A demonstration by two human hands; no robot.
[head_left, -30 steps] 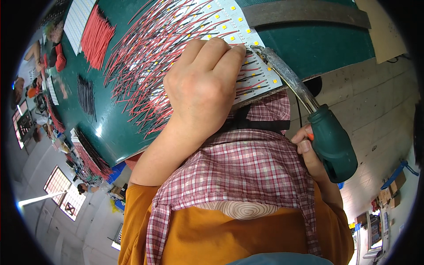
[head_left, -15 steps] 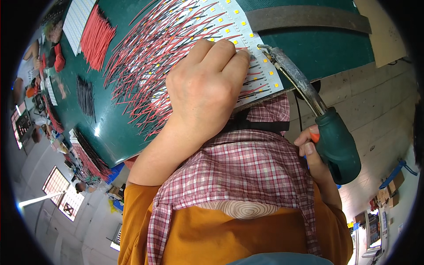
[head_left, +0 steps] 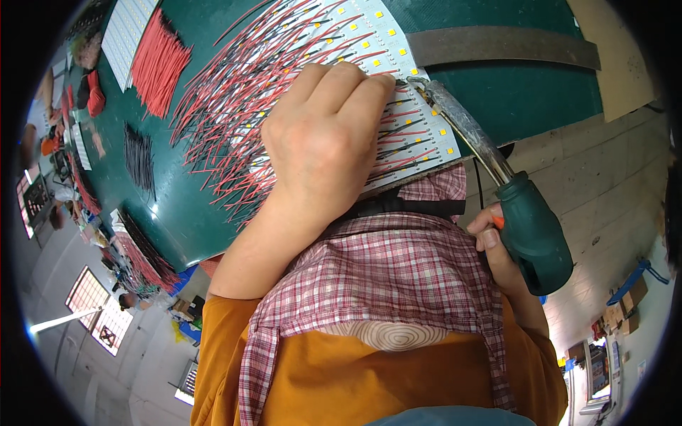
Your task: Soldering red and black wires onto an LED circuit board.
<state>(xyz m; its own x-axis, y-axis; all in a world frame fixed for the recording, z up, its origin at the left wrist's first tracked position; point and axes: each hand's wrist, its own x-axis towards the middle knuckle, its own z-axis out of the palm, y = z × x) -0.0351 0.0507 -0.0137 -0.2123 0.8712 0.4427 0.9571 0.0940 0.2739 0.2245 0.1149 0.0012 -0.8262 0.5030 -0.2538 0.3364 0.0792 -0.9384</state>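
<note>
My left hand (head_left: 323,135) is closed in a pinch over a white LED board (head_left: 449,144) dotted with yellow chips. A short dark wire end (head_left: 401,82) shows at its fingertips; the rest of that wire is hidden by the hand. Many red and black wires (head_left: 227,135) fan out leftward from the board, some under my hand. My right hand (head_left: 497,241) is wrapped round a soldering gun (head_left: 534,231) with a green handle and an orange trigger. The gun's tip is at the board's right part, close to the left fingertips and that wire end.
A flat metal bar (head_left: 504,48) lies across the green table (head_left: 188,231) at the back right. To the left are a bundle of red wires (head_left: 160,67), a smaller black bundle (head_left: 139,156) and white boards (head_left: 126,35). Brown cardboard (head_left: 618,64) is at the far right.
The board with its wires has shifted slightly right and nearer. My left hand has moved a little left, and the soldering gun's tip has come left, closer to the pinched wire.
</note>
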